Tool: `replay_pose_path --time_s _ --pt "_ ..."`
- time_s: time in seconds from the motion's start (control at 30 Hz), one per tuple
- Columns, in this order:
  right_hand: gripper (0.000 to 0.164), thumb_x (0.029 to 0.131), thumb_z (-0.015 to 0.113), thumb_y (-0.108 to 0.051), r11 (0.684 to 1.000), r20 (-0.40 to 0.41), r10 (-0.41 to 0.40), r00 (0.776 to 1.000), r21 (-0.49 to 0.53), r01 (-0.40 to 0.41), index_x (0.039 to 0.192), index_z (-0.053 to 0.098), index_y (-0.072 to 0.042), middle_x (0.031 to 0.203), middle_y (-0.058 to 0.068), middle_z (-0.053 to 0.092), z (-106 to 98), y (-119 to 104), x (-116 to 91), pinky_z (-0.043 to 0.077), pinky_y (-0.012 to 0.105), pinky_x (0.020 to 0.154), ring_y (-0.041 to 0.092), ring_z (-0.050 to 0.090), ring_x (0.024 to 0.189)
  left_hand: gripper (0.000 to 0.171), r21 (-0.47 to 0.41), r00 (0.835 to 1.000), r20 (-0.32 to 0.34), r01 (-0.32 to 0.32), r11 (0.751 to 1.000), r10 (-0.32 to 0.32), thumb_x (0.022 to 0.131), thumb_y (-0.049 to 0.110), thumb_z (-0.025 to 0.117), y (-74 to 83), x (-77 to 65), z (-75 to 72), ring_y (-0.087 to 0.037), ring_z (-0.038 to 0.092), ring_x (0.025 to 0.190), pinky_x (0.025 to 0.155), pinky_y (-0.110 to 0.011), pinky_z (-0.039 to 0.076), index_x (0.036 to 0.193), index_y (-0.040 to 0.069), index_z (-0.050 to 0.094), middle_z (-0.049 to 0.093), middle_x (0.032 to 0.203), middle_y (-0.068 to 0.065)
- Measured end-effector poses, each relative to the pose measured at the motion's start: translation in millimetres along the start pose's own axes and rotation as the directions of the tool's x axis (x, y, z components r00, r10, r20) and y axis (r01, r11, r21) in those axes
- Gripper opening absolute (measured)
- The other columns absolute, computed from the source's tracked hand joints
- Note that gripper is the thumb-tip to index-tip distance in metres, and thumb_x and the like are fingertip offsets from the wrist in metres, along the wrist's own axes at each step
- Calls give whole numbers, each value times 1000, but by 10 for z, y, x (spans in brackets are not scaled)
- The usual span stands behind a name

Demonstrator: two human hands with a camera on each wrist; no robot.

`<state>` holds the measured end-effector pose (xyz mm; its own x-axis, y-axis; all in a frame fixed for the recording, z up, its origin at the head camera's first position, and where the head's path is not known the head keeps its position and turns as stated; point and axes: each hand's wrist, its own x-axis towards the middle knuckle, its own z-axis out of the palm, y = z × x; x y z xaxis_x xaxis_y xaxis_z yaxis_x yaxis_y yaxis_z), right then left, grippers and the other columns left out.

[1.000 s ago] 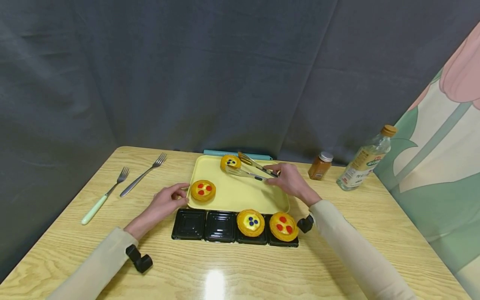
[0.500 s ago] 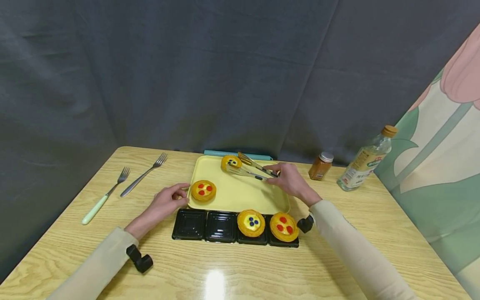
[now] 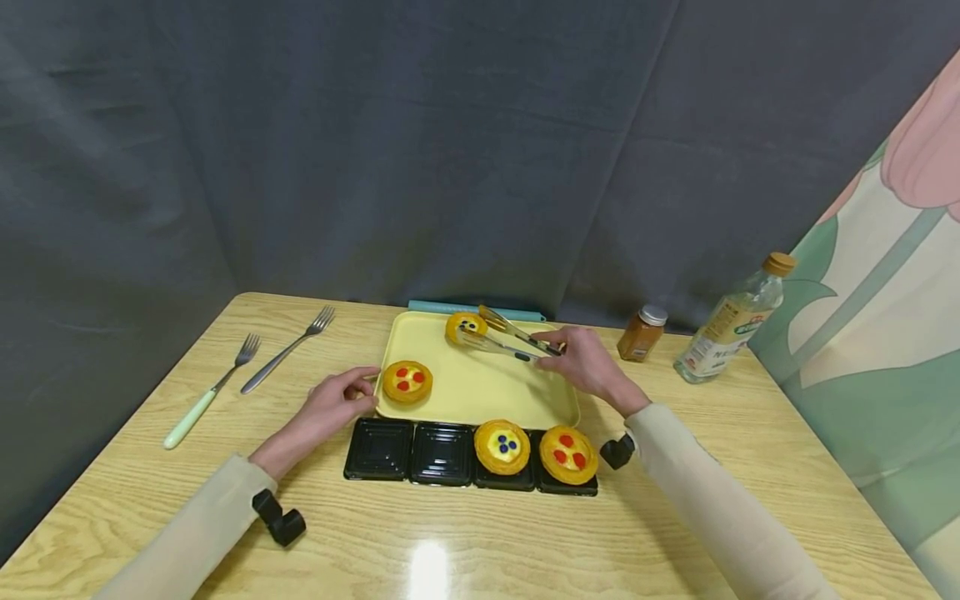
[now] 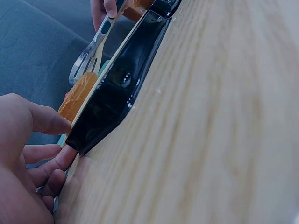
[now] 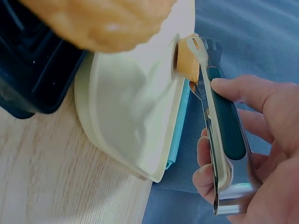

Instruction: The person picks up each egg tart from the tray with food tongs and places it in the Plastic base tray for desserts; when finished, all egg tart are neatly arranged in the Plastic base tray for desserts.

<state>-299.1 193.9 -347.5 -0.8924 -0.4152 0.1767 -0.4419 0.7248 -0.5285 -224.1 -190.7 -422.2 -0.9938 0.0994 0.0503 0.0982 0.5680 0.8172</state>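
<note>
In the head view my right hand (image 3: 591, 361) grips metal tongs (image 5: 226, 119) with dark green handle grips. Their tips lie either side of a blueberry-topped tart (image 3: 460, 322) at the back of the pale yellow tray (image 3: 480, 387). My left hand (image 3: 341, 400) holds the tray's front left corner, thumb at the rim and fingers below, as the left wrist view shows. Just inside that corner sits a tart with red fruit (image 3: 407, 382). Along the tray's front stands a row of black plastic containers (image 3: 379, 448); the two right ones carry a blueberry tart (image 3: 502, 447) and a red-fruit tart (image 3: 568, 454).
Two forks, one green-handled (image 3: 191, 419) and one all metal (image 3: 277, 362), lie at the left. A spice jar (image 3: 641, 332) and a tilted-looking clear bottle (image 3: 723, 333) stand at the right. Behind the tray lies a teal strip (image 3: 480, 309), against a dark curtain (image 3: 412, 150).
My right hand and the tongs have shifted slightly to the right, and the blueberry tart between the tips has moved with them. My left hand and the tray have stayed put.
</note>
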Motion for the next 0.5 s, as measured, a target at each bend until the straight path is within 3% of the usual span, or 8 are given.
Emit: replay_pose_path --time_s 0.2,0.43,0.5 --pt "43 89 77 -15 1000 0 -3 1000 5 3 129 69 -4 104 14 66 -13 -1 -31 35 33 58 14 33 53 52 5 1000 2 -4 1000 4 92 14 66 2 -6 -2 -22 51 88 75 -36 39 141 0 55 64 103 -6" --pt "43 89 77 -16 1000 -10 -16 1000 11 16 130 69 -4 118 18 67 -30 12 -116 39 36 65 21 48 74 52 7 1000 2 -4 1000 4 93 15 67 -4 -3 3 -22 51 88 75 -36 40 141 0 56 64 104 -7" --pt "43 89 77 -17 1000 -11 -14 1000 15 14 131 69 -5 116 17 68 -35 10 -141 39 37 65 22 49 73 52 7 1000 2 -3 1000 3 93 15 67 -7 -3 3 -22 51 88 75 -36 40 141 0 55 64 104 -6"
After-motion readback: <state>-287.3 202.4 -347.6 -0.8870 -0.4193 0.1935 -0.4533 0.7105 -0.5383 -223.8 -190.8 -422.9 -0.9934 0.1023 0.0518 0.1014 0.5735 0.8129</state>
